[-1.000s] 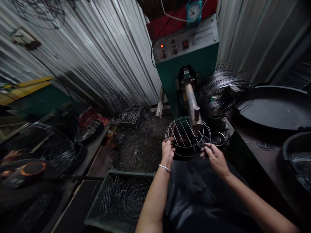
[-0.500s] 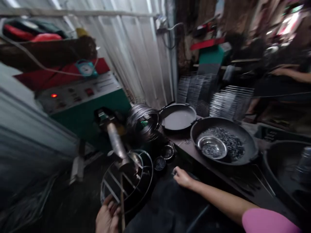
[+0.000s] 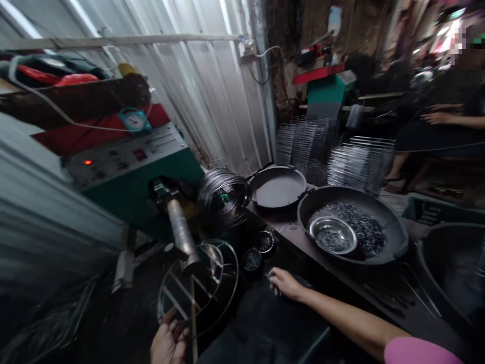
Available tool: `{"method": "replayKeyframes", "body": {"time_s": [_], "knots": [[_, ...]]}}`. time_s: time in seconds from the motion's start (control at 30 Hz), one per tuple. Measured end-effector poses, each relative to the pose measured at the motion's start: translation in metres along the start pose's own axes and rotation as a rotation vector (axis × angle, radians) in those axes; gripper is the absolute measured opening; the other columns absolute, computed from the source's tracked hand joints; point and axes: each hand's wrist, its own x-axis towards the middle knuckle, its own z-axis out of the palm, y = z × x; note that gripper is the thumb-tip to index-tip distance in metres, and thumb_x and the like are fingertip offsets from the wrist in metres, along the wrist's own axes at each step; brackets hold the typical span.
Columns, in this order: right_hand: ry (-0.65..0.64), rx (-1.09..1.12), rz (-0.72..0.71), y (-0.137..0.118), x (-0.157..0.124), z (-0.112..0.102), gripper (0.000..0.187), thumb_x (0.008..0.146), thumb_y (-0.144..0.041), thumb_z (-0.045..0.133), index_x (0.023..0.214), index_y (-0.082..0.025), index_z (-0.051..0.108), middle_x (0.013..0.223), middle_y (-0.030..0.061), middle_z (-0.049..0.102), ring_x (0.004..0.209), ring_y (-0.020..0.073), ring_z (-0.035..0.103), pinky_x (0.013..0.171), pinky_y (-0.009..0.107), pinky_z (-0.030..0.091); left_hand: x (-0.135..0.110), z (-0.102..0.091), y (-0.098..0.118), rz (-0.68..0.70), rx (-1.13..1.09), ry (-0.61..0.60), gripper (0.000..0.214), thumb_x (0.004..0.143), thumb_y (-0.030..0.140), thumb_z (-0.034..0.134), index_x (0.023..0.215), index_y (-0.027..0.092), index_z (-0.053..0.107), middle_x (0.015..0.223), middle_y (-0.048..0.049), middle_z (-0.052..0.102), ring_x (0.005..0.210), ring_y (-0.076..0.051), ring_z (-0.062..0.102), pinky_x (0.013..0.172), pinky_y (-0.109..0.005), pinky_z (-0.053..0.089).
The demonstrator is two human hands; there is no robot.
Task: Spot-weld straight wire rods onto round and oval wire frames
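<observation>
My left hand (image 3: 169, 343) grips the near rim of a round wire rack (image 3: 200, 288), closed on it at the bottom edge of the view. The rack sits under the steel arm (image 3: 181, 234) of a green welding machine (image 3: 131, 174). My right hand (image 3: 285, 283) rests on dark cloth over my lap, fingers curled loosely, and whether it holds anything is unclear. It lies near two small dark cups (image 3: 258, 250) and below a big black pan (image 3: 354, 227) that holds small metal pieces and a steel bowl (image 3: 333, 234).
A coil of wire (image 3: 222, 194) hangs beside the machine. An empty black pan (image 3: 278, 186) and stacks of wire grids (image 3: 359, 162) stand behind. Another dark tub (image 3: 450, 263) is at right. A seated person's arm (image 3: 450, 119) shows at far right. Corrugated metal walls close in the back.
My head turned right, so the view swung from the floor bins to the bench with pans. My right hand let go of the rack and dropped to my lap; my left still holds it.
</observation>
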Motion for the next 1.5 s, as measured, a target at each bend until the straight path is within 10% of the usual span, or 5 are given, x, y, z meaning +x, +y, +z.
{"method": "replayKeyframes", "body": {"time_s": [0.13, 0.37, 1.5], "knots": [[-0.104, 0.111, -0.144, -0.044, 0.01, 0.032, 0.029, 0.081, -0.049, 0.047, 0.09, -0.021, 0.05, 0.086, 0.0037, 0.065, 0.072, 0.0144, 0.062, 0.064, 0.028, 0.049, -0.013, 0.016, 0.007, -0.11, -0.179, -0.053, 0.022, 0.054, 0.026, 0.056, 0.074, 0.016, 0.059, 0.049, 0.0066, 0.038, 0.04, -0.006, 0.035, 0.04, -0.018, 0.023], [-0.243, -0.138, -0.202, -0.068, 0.034, 0.094, 0.037, 0.075, -0.053, 0.052, 0.086, -0.018, 0.055, 0.073, 0.0046, 0.065, 0.056, 0.014, 0.058, 0.049, 0.025, 0.042, 0.005, 0.018, 0.011, -0.097, -0.4, 0.059, 0.032, 0.049, 0.025, 0.065, 0.076, 0.017, 0.049, 0.049, 0.0113, 0.03, 0.037, -0.001, 0.024, 0.039, -0.016, 0.011], [-0.282, -0.261, -0.252, -0.082, 0.05, 0.107, 0.035, 0.077, -0.051, 0.05, 0.086, -0.018, 0.057, 0.069, 0.003, 0.064, 0.055, 0.0129, 0.057, 0.056, 0.026, 0.044, 0.028, 0.01, 0.004, -0.133, -0.467, 0.072, 0.03, 0.048, 0.024, 0.066, 0.074, 0.016, 0.051, 0.049, 0.0126, 0.025, 0.037, 0.0, 0.02, 0.038, -0.017, 0.009]]}}
